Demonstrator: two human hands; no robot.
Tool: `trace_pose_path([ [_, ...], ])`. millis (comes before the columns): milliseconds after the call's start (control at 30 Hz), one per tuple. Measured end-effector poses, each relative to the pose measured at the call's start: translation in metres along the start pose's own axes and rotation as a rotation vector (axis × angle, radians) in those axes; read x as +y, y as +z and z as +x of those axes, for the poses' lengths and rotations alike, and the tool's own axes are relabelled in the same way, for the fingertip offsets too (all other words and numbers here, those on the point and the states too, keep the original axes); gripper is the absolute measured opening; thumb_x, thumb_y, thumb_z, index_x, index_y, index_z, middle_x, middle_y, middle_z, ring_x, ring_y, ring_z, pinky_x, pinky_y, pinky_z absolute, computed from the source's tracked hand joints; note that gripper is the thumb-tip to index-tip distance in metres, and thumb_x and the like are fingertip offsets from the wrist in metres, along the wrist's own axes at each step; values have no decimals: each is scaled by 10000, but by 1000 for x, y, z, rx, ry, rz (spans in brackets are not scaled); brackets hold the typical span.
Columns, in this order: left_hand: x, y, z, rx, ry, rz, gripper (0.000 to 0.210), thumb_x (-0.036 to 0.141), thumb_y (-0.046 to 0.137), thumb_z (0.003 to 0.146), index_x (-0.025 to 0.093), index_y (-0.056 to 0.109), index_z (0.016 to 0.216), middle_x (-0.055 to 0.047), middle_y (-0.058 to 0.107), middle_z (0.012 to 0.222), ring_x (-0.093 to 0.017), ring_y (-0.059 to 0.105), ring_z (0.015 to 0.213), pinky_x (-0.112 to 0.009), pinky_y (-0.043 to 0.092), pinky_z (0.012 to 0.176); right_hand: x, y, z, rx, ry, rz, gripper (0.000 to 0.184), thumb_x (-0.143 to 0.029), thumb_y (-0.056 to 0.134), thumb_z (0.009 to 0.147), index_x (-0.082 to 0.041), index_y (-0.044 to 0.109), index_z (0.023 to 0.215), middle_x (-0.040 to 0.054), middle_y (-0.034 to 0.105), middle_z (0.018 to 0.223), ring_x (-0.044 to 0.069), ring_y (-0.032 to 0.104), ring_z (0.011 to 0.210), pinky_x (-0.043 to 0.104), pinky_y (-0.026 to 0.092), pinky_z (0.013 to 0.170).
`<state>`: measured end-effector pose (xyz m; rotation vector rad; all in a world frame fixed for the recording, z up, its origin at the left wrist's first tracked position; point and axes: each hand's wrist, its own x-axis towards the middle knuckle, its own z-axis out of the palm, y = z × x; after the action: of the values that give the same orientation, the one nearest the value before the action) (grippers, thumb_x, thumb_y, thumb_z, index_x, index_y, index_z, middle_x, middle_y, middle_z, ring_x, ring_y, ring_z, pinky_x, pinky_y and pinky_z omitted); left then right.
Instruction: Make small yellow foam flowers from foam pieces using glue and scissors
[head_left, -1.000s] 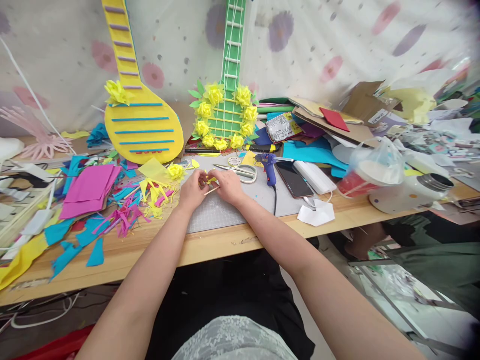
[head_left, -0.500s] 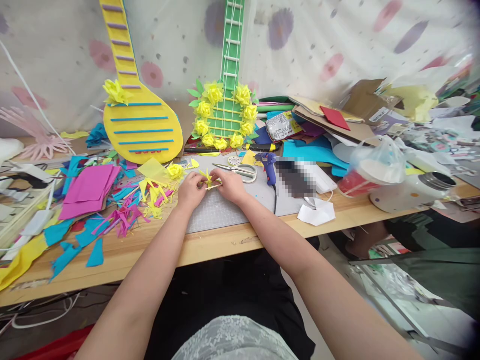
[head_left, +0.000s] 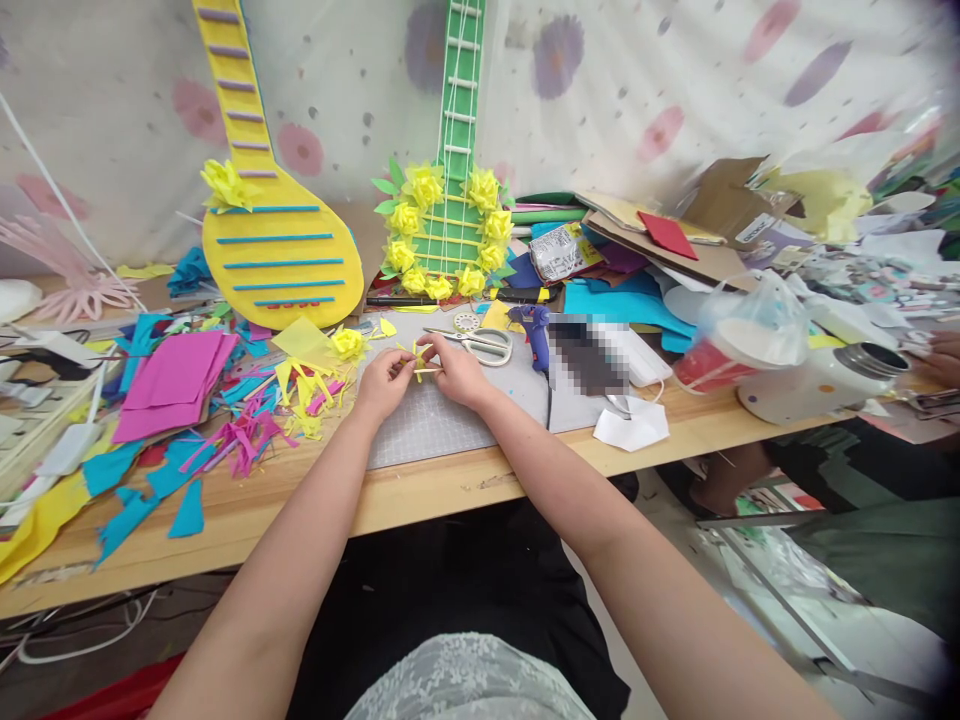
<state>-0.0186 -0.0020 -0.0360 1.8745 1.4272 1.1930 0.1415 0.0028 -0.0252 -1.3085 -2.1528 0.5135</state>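
Observation:
Above the grey cutting mat (head_left: 435, 437), my left hand (head_left: 384, 384) and my right hand (head_left: 457, 372) almost meet, fingers bent in a pinch. Between them is a small yellow paper flower (head_left: 420, 356), partly covered by the fingers. A thin pale stick (head_left: 430, 371) shows just under it, against the right fingers. Just behind my right hand lie scissors (head_left: 491, 346) with light handles. Farther right is a blue glue gun (head_left: 535, 338). A finished yellow paper flower (head_left: 349, 343) rests beyond my left hand.
Magenta paper sheets (head_left: 176, 385) and coloured scraps (head_left: 251, 440) cover the left side. A yellow cardboard instrument (head_left: 285, 245) and a green one (head_left: 448, 240) lean at the back. To the right are a white mask (head_left: 631, 425), a bagged cup (head_left: 750, 340) and a metal-mouthed jar (head_left: 817, 385).
Both hands stay at the same place, with small finger shifts around the yellow paper flower. The view has moved slightly. Part of another person's hand now shows at the far right edge.

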Motion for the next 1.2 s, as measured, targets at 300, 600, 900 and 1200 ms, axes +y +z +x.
trace_pose_path([
  [300, -5, 2, 3, -25, -59, -53, 155, 293, 505, 781, 182, 610, 808, -15, 627, 762, -139, 536, 669, -271, 412, 653, 5, 3, 2, 13, 37, 138, 499, -109, 437, 725, -224, 421, 1211, 5, 659, 995, 157, 577, 766, 291, 410, 718],
  [600, -8, 3, 1, -49, -104, -104, 151, 307, 513, 789, 191, 599, 833, -1, 612, 719, -134, 540, 632, -262, 416, 611, 6, -7, 5, 81, 191, 358, 318, -439, 493, 805, -193, 489, 1007, 0, 559, 865, 121, 482, 666, 273, 385, 673],
  [900, -14, 4, 3, -22, -96, -319, 422, 296, 664, 683, 192, 504, 1059, 29, 587, 723, -96, 528, 596, -254, 430, 643, 21, -9, 18, 87, 84, 331, 192, -256, 423, 840, -170, 585, 781, 23, 586, 790, 151, 529, 805, 284, 396, 799],
  [1200, -22, 6, 4, -25, -99, -344, 486, 306, 684, 681, 213, 466, 1105, 27, 608, 751, -100, 552, 629, -263, 436, 674, 12, -2, 23, 5, -19, 238, 174, -228, 477, 849, -155, 596, 746, 37, 608, 796, 151, 537, 800, 278, 382, 775],
])
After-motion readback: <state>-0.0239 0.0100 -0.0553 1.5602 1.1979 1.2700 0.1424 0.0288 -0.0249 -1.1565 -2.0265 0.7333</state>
